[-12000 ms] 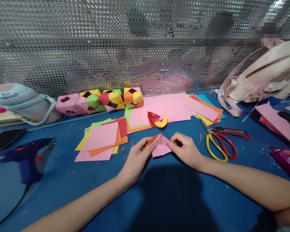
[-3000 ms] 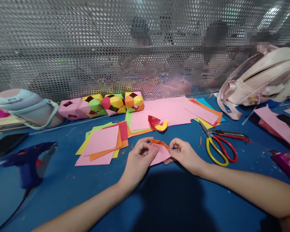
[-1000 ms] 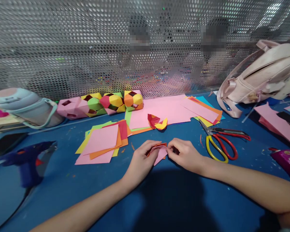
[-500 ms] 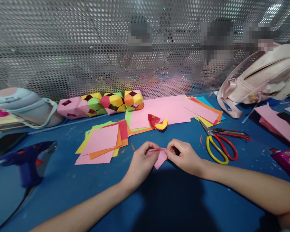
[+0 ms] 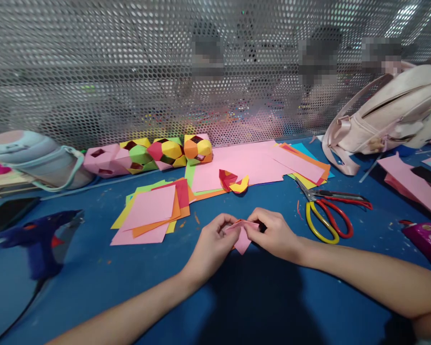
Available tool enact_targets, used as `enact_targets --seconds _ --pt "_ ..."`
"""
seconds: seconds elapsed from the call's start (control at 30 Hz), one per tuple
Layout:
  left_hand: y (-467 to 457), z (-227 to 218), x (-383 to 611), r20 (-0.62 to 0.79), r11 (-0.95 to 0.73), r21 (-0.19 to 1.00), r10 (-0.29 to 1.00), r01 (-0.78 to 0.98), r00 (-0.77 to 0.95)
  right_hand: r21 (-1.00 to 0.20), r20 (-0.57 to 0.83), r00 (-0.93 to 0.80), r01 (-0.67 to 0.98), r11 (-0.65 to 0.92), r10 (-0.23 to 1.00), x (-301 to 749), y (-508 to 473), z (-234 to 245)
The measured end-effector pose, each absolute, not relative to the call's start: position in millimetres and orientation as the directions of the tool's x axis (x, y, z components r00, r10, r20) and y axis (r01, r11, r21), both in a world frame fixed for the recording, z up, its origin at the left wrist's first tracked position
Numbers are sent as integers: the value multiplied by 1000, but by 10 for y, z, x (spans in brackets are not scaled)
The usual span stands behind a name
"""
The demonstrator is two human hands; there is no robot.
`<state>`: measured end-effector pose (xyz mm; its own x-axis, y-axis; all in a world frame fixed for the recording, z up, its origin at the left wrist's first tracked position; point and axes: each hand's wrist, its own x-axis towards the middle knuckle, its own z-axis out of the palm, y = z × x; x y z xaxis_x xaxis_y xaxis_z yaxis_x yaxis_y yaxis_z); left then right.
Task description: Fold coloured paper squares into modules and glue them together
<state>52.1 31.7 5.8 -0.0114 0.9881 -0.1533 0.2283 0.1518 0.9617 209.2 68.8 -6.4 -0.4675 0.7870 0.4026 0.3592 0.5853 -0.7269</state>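
Note:
A small folded pink and orange paper piece [image 5: 243, 238] is held just above the blue table [image 5: 136, 282]. My left hand [image 5: 212, 244] pinches its left side with curled fingers. Its right side is pinched by my right hand [image 5: 276, 233]. Both hands meet at the paper's top edge, and its pink point hangs down between them. A small folded red and yellow paper unit [image 5: 234, 180] lies a little beyond my hands.
A stack of coloured paper squares [image 5: 151, 210] lies left of my hands, and larger pink sheets [image 5: 251, 163] behind. Folded paper balls [image 5: 165, 150] line the perforated metal screen. Scissors [image 5: 326, 211] lie right, a blue glue gun [image 5: 39, 239] left, a beige backpack [image 5: 391, 117] far right.
Over the last seconds my hands folded the pink and orange paper into a smaller shape and brought their fingers closer together on it. Nothing else on the table moved.

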Motion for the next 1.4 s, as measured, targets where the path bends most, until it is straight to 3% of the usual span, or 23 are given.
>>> enact_targets --seconds 0.27,0.5,0.83,1.1,1.4 --pt "321 34 499 -65 73 939 997 336 -33 -736 339 -522 370 566 782 2073 652 -58" --pt "333 20 506 -66 69 924 998 376 -21 -720 380 -487 377 582 786 2074 643 -66" --pt "279 59 533 -3 54 895 993 442 -115 -555 514 -585 331 763 627 2086 607 -75" --pt "290 40 506 -38 81 915 993 396 -115 -679 417 -533 356 642 736 2081 605 -68" --pt "287 93 550 -45 72 913 996 401 -76 -692 440 -478 359 626 760 2076 626 -127"
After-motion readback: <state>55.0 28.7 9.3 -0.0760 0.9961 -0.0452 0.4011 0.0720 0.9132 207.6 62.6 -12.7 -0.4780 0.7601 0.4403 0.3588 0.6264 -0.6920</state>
